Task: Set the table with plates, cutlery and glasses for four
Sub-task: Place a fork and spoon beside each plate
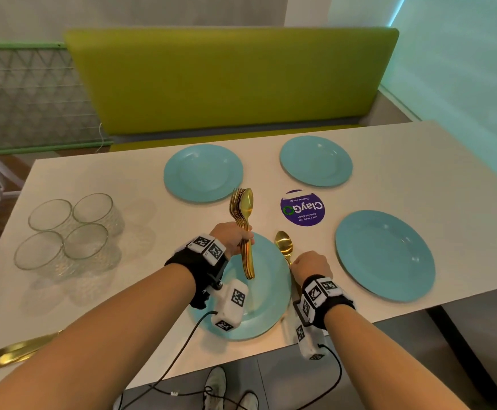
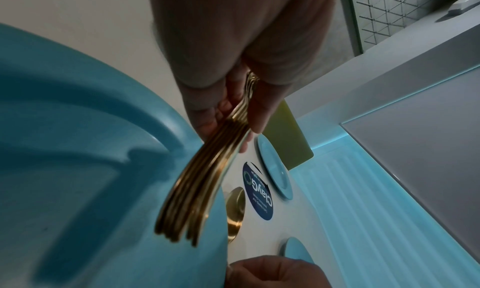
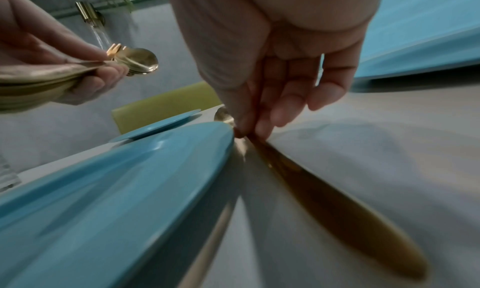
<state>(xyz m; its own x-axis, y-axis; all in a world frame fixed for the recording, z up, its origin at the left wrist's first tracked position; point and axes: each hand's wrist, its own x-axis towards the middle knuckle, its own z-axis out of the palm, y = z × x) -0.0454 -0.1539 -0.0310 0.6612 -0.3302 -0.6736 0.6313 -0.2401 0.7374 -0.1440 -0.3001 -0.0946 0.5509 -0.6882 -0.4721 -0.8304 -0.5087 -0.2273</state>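
Note:
Several blue plates lie on the white table (image 1: pixel 419 161); the nearest plate (image 1: pixel 263 303) is under my hands. My left hand (image 1: pixel 235 241) grips a bundle of gold forks and spoons (image 1: pixel 245 229) upright over that plate, and the bundle's handles (image 2: pixel 205 181) fan out in the left wrist view. My right hand (image 1: pixel 311 266) pinches the handle of a single gold spoon (image 1: pixel 283 247) just right of the nearest plate, bowl pointing away. The spoon's handle (image 3: pixel 324 190) runs low along the tabletop beside the plate rim (image 3: pixel 155 159). I cannot tell whether the spoon touches the table.
Several clear glasses (image 1: pixel 69 232) stand grouped at the table's left. Gold knives (image 1: pixel 19 350) lie at the near left edge. A purple round sticker (image 1: pixel 302 208) sits mid-table between the plates. A green bench (image 1: pixel 229 81) backs the far side.

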